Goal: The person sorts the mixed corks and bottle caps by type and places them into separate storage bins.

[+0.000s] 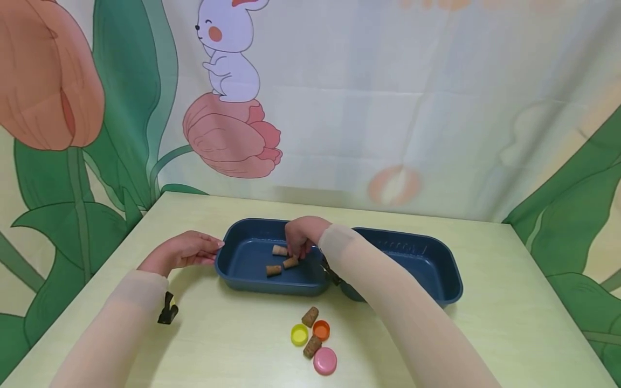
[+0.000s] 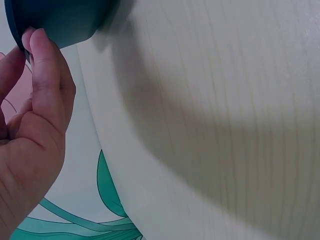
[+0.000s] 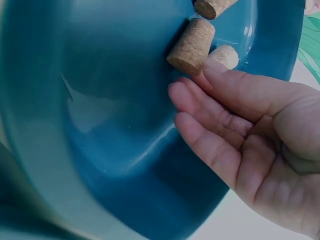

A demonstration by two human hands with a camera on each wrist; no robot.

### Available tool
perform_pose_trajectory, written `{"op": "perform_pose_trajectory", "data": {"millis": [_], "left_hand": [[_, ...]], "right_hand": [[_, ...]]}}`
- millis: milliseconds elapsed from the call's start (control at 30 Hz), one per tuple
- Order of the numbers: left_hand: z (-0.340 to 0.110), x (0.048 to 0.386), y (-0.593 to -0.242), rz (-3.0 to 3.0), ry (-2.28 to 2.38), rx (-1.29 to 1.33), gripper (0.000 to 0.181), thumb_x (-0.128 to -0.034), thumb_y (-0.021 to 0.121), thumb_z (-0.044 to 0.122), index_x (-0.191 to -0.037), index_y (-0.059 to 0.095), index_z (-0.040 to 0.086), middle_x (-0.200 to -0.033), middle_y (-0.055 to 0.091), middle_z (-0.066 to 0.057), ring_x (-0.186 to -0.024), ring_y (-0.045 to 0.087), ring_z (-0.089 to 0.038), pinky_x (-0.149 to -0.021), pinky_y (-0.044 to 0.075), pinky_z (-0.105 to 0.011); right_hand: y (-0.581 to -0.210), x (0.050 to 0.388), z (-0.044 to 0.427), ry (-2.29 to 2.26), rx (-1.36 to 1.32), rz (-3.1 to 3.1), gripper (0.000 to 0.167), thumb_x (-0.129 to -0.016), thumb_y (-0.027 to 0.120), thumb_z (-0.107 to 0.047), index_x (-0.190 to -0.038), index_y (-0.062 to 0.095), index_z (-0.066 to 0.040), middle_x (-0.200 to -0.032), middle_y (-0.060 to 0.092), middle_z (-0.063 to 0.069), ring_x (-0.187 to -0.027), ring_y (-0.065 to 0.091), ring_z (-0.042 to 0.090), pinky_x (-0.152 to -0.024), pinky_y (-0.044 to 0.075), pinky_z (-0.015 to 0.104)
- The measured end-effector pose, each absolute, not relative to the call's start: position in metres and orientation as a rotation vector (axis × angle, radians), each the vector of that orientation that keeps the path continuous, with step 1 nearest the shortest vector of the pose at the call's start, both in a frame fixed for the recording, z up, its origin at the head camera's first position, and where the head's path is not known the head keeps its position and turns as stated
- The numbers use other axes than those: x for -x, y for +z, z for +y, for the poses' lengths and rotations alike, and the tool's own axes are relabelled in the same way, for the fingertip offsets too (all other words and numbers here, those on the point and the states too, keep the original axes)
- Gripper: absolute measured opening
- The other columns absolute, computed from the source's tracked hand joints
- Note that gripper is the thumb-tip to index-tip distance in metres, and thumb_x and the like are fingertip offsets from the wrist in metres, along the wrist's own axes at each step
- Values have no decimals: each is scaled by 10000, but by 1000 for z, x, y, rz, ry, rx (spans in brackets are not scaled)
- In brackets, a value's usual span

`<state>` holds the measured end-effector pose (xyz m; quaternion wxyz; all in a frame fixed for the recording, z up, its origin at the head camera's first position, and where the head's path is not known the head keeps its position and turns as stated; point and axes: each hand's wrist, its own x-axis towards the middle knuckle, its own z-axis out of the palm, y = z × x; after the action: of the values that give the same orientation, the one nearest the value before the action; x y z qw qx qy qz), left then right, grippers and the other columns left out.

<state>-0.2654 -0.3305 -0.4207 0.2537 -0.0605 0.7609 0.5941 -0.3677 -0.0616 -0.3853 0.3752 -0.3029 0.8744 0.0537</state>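
Observation:
In the head view, my left hand [image 1: 191, 249] grips the left end of a dark blue tray [image 1: 276, 287]. The left wrist view has its fingers [image 2: 46, 65] at the tray's rim [image 2: 65, 30]. My right hand [image 1: 303, 234] reaches down inside this tray. Between its thumb and index finger it pinches a brown cork [image 3: 194, 46], seen up close in the right wrist view. Two more corks lie on the tray floor, a pale cork [image 1: 280, 250] behind and a darker cork [image 1: 274, 270] in front. The right index fingertip is partly hidden behind the cork.
A second blue tray [image 1: 448, 269] stands to the right, partly covered by my right forearm. On the table in front lie corks [image 1: 310, 317], a yellow cap [image 1: 299, 334], an orange cap [image 1: 321, 330] and a pink cap [image 1: 325, 361]. A printed curtain [image 1: 339, 108] hangs behind.

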Motion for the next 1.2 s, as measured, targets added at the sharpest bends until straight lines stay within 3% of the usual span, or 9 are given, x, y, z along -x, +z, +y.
{"op": "perform_pose_trajectory", "data": {"millis": [100, 200, 367, 567, 700, 867, 1200], "left_hand": [[-333, 267, -422, 2061, 1621, 127, 357, -1012, 651, 260, -1183, 660, -54, -813, 736, 41, -757, 718, -57, -774, 626, -197], [-330, 267, -420, 2089, 1599, 152, 380, -1033, 615, 232, -1238, 627, -87, -814, 733, 44, -757, 716, -54, -771, 625, -195], [-324, 267, -419, 2139, 1549, 206, 429, -1071, 534, 190, -1355, 534, -132, -815, 723, 63, -749, 704, -45, -767, 626, -200], [-326, 269, -419, 2138, 1548, 215, 433, -1072, 533, 189, -1363, 526, -132, -807, 718, 57, -741, 702, -49, -764, 627, -201], [-324, 269, -420, 2138, 1553, 207, 410, -1072, 532, 186, -1341, 547, -123, -800, 712, 56, -736, 698, -47, -750, 624, -195], [-323, 268, -421, 2124, 1558, 211, 410, -1073, 529, 189, -1344, 543, -119, -796, 716, 63, -734, 701, -42, -762, 625, -195], [-322, 264, -415, 2115, 1542, 200, 468, -1078, 517, 196, -1390, 481, -151, -823, 720, 68, -762, 701, -41, -787, 625, -197]], "right_hand": [[-379, 366, -58, 108, 796, 2261, 204, -1007, 634, -106, -1166, 762, -98, -1144, 763, 124, -987, 715, 224, -1018, 584, 376], [-371, 363, -53, 65, 821, 2283, 223, -995, 655, -113, -1190, 760, -91, -1146, 765, 133, -1036, 723, 245, -1010, 587, 388], [-356, 356, -42, 21, 879, 2289, 288, -985, 677, -136, -1262, 732, -79, -1164, 768, 128, -858, 683, 127, -965, 602, 361], [-331, 347, -23, -25, 1038, 2308, 301, -986, 660, -113, -1274, 715, -46, -1189, 757, 127, -837, 648, 112, -821, 584, 238], [-312, 337, -7, -74, 1163, 2297, 325, -988, 629, -84, -1301, 690, -21, -1235, 738, 133, -869, 626, 124, -870, 567, 255], [-294, 315, 18, -158, 1277, 2313, 289, -1001, 636, -120, -1268, 703, -29, -1224, 743, 124, -1095, 701, 216, -986, 578, 303], [-285, 264, 70, -427, 1268, 2391, 215, -990, 678, -159, -1188, 734, -99, -1103, 763, 24, -961, 694, 96, -879, 593, 250]]}}
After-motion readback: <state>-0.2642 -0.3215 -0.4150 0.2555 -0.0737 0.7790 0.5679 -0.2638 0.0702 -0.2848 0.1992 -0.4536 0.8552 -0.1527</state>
